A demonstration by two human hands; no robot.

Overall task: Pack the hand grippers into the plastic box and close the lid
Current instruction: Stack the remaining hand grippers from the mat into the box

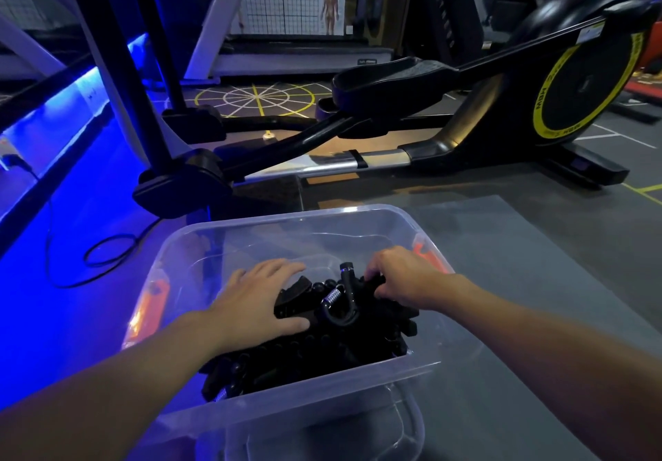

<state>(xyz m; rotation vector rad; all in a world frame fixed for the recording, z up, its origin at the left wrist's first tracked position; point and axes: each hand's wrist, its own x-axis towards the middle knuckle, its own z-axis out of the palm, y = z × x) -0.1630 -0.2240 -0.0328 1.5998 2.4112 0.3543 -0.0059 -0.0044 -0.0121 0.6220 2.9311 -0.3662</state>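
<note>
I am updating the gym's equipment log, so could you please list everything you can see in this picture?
plastic box: one, clear with orange latches, open, on the mat.
hand grippers: a pile, too tangled to count, black with steel springs, inside the box.
lid: one, clear, lying at the box's near side.
mat: one, grey, under the box.
elliptical trainer: one, black with a yellow ring, behind the box.
cable: one, black, looped on the floor at the left.
anatomy poster: one, white, on the back wall.
left hand: flat on the pile.
right hand: fingers curled round a gripper in the pile.
</note>
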